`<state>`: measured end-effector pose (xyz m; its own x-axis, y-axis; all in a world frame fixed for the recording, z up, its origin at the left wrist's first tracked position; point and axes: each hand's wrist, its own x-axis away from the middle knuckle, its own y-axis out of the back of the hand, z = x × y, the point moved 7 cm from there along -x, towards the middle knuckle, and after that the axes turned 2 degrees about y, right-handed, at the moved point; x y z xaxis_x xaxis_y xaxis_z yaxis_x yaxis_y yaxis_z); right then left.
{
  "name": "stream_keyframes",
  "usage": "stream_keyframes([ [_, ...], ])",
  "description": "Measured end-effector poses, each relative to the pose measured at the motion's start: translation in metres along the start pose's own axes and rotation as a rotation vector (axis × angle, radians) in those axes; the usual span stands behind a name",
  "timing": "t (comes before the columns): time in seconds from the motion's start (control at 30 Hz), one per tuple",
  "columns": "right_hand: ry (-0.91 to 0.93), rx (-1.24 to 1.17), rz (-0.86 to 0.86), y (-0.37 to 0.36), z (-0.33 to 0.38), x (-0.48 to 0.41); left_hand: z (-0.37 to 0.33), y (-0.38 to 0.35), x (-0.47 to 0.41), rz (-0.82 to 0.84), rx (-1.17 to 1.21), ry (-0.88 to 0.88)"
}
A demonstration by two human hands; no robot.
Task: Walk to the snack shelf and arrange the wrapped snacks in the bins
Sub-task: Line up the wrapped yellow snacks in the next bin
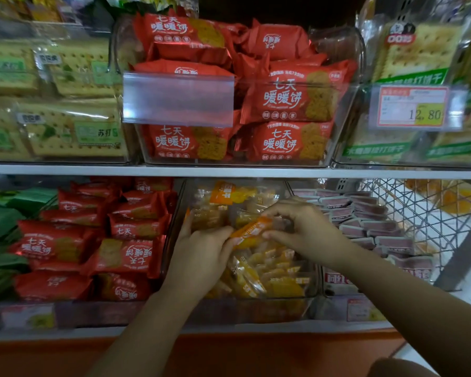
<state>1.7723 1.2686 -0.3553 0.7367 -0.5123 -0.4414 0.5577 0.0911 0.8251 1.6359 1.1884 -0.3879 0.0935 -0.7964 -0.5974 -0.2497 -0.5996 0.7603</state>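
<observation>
- The left grip (199, 251) pinches the left end of an orange snack packet (252, 229) between the thumb and curled fingers.
- The right grip (305, 227) pinches the packet's other end, with the thumb below and the fingers curled over the top.
- The packet spans the gap between the two grips, tilted up towards the right one. It sits just above a heap of yellow packets (269, 270) in a clear bin (256, 308) on the lower shelf.
- Left of the left grip lie red packets (125, 254), and further left are green packets (0, 221).
- Right of the right grip are stacked flat pink packets (378, 227), with a wire basket (424, 213) beyond them.
- Above both grips, past the shelf edge (229, 171), an upper bin (354, 63) holds more red packets.
- Up and right of the right grip, a price tag (412, 107) reads 12.80.
</observation>
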Motion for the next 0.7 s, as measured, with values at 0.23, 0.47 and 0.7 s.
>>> stream_keyframes([
  [0.23, -0.216, -0.192, -0.013, 0.012, -0.029, 0.008, 0.008, 0.013, 0.001, -0.019, 0.242, 0.205],
  [0.47, -0.206, -0.582, -0.188, 0.031, -0.013, 0.034, -0.005, 0.000, 0.000, 0.154, 0.103, 0.091],
  [0.7, 0.034, 0.124, -0.092, 0.059, 0.000, 0.035, -0.006, -0.010, 0.011, 0.474, -0.038, -0.012],
])
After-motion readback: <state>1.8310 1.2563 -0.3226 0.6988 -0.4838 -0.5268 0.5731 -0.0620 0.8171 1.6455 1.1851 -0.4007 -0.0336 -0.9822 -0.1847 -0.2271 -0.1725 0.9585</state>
